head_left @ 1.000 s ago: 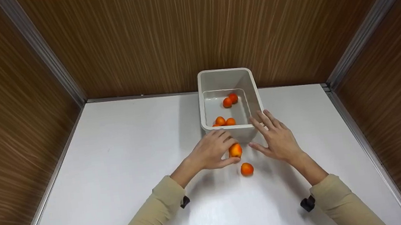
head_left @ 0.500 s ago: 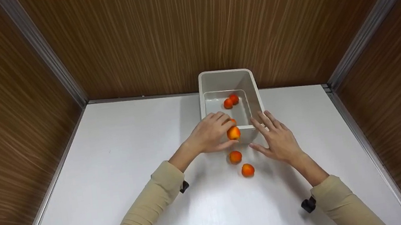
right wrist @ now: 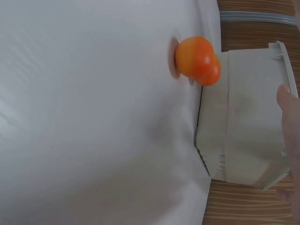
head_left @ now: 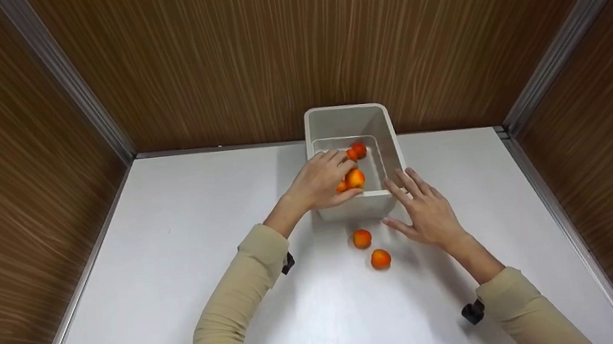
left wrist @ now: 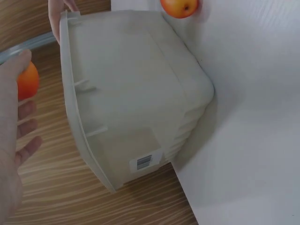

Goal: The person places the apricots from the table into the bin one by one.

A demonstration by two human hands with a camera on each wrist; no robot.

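My left hand (head_left: 324, 182) grips an orange fruit (head_left: 354, 178) just above the near end of a white plastic bin (head_left: 345, 109). The left wrist view shows the same fruit (left wrist: 27, 82) against my fingers, beside the bin's outer wall (left wrist: 136, 93). Two more fruits (head_left: 357, 150) lie at the bin's far end; my hand hides others. My right hand (head_left: 425, 209) lies flat with straight fingers, fingertips against the bin's near right corner. Two loose fruits (head_left: 362, 238) (head_left: 380, 259) sit on the white table just left of it, overlapping in the right wrist view (right wrist: 197, 58).
The bin (right wrist: 243, 117) stands against the wooden back wall (head_left: 270, 55). Wooden side walls close in the white table (head_left: 177, 256) on the left and right. Bare tabletop stretches left of the bin and toward the near edge.
My left hand has lifted the fruit from the table in front of the bin and carried it up over the bin's near rim. A second loose fruit came into view. The right hand stayed put.
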